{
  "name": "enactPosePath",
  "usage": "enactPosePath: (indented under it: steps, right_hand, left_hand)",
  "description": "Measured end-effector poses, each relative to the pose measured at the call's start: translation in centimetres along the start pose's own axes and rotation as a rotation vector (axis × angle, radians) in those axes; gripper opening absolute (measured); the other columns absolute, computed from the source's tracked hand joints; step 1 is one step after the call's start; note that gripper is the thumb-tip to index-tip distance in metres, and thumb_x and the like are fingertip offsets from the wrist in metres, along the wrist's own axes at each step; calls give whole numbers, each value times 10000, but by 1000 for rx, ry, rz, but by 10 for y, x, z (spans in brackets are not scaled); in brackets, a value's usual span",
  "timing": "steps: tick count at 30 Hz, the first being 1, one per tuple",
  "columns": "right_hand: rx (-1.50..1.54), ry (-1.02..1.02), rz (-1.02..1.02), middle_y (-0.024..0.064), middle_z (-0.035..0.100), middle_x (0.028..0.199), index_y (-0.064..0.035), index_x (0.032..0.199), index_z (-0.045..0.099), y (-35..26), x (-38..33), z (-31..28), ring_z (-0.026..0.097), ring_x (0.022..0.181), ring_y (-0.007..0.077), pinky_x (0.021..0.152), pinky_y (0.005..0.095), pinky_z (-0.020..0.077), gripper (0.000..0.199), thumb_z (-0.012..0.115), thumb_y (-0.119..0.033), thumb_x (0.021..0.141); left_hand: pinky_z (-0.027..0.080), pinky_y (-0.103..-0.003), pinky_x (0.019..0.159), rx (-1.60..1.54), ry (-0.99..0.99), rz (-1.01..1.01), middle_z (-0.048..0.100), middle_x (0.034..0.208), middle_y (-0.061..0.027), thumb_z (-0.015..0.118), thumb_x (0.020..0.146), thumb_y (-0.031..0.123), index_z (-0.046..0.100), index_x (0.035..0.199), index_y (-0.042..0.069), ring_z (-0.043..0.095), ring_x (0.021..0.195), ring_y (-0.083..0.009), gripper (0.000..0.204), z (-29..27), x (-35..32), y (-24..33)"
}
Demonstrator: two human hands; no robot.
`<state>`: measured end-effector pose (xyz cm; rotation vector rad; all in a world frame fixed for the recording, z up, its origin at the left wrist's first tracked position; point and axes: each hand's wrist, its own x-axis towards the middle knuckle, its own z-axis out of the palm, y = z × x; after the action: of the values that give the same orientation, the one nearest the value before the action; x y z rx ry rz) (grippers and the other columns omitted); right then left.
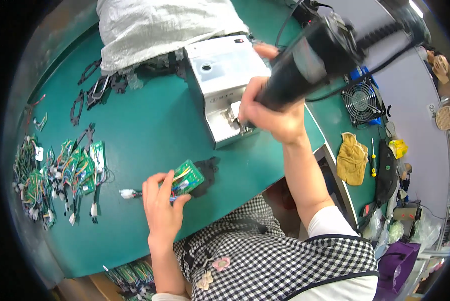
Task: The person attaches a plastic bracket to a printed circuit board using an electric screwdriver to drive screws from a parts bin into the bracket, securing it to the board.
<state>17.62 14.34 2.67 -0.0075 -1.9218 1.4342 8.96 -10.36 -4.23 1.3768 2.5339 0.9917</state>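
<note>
Green circuit board (187, 176) w/ coloured wires sits on the green table (150, 125), near its front edge, resting partly on a black plastic bracket (207, 170). Left hand (162, 205) pins it down: fingers pressed close together over the board's near end, thumb under the lower edge, so the board is pinched betw. thumb and fingers. A white connector (127, 193) on a short lead pokes out just left of that hand. Right hand (272, 113) is up higher, fingers wrapped tight round the black barrel of an electric screwdriver (310, 60), which hangs on a coiled black cable (380, 32) running to upper right. The driver tip is hidden behind the hand, can't tell where it points. Just behind the right hand stands a silver metal box machine (222, 80), touching or nearly touching the knuckles; it stands betw. the person and a white woven sack (155, 27) at the back of the table. Left of the board, well apart, lies a heap of more green boards w/ wires and white plugs (59, 175); further back, several loose black brackets (92, 93). On the right-hand bench: small fan (361, 102), yellow cloth (352, 158), a yellow-handled screwdriver (373, 158) beside it. Person wears a black-and-white checked apron (275, 256).
</note>
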Motion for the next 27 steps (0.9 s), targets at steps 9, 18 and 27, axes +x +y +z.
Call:
enactPosePath:
  steps: [9,18,27]
  right_hand:
    - [221,385,22,83,508,608,-14,1332,84,0,-51,46,524,503,168,523,298,474,775,546,17,710]
    - [191,297,13,89,519,637,-13,1319,92,25,-52,79,532,541,166,558,285,476,747,556,17,734]
    - [251,216,65,93,540,663,27,1209,222,37,-49,95,535,551,139,532,228,455,602,555,69,708]
  left_hand:
    - [372,-367,779,84,-38,2,499,1002,-103,714,587,39,552,1058,-5,465,932,-267,500,11,4,3]
    - [377,-363,770,95,-88,-12,509,992,-91,719,571,35,567,1031,-9,466,943,-257,486,21,5,4]
    - [376,-354,769,73,-102,-53,509,985,-75,723,563,44,573,1032,-4,469,925,-245,495,20,7,3]
